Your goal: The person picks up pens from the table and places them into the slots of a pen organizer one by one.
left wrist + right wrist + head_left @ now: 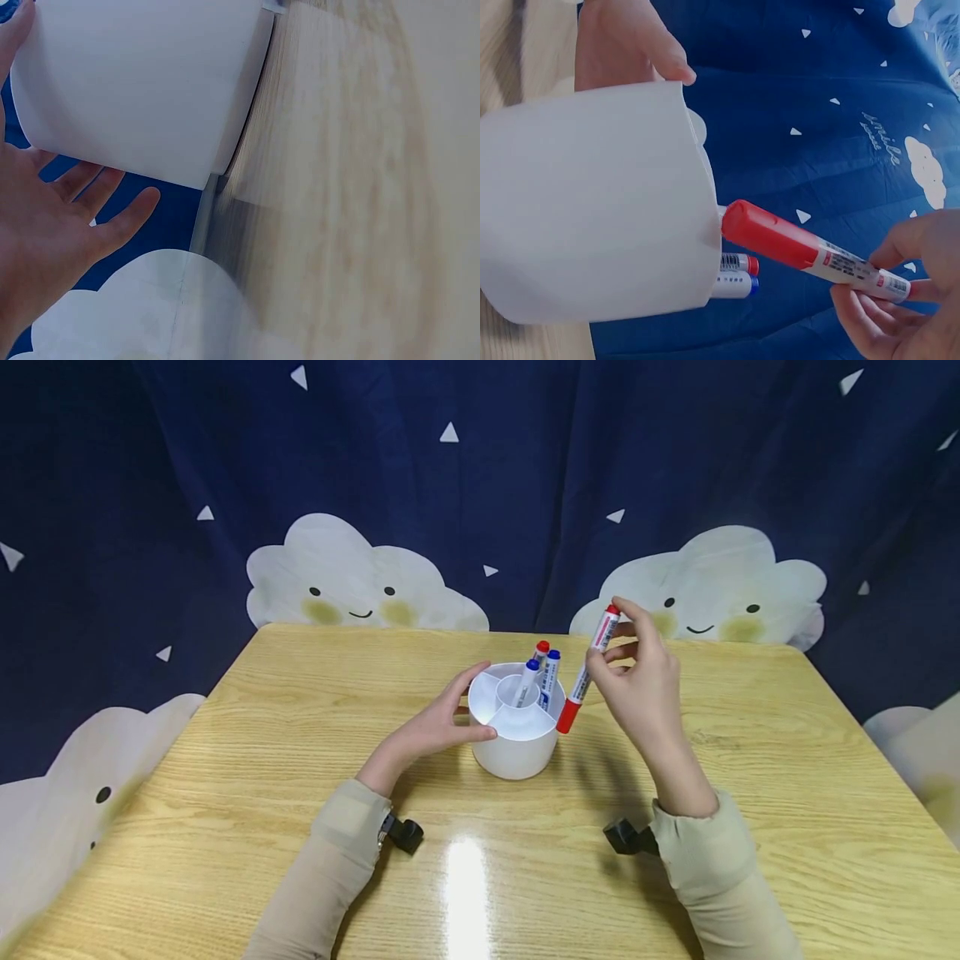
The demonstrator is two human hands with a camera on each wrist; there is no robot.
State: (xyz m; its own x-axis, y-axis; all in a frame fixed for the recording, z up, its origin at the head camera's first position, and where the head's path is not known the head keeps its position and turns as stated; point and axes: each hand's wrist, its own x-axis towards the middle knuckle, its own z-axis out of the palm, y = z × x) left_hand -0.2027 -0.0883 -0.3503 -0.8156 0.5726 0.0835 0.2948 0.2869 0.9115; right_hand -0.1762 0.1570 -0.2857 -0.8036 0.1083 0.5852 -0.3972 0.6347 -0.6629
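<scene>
A white round pen holder (513,756) with a small inner ring and dividers stands on the table. Two blue-ended markers (551,677) and a red-ended marker (542,648) stick up from it. My left hand (431,727) holds the holder's left side, thumb at the near rim and fingers round the far side. In my right hand (641,681) a red marker (600,639) is pinched between thumb and fingers, tilted with its red cap lowermost. That cap hangs by the holder's right rim; in the right wrist view the marker (780,236) is outside the holder's opening.
The wooden table (300,693) spreads around the holder. Behind it hangs a dark blue curtain (517,485) with white clouds and triangles. Small black wrist cameras (405,835) sit at both sleeves, close above the tabletop.
</scene>
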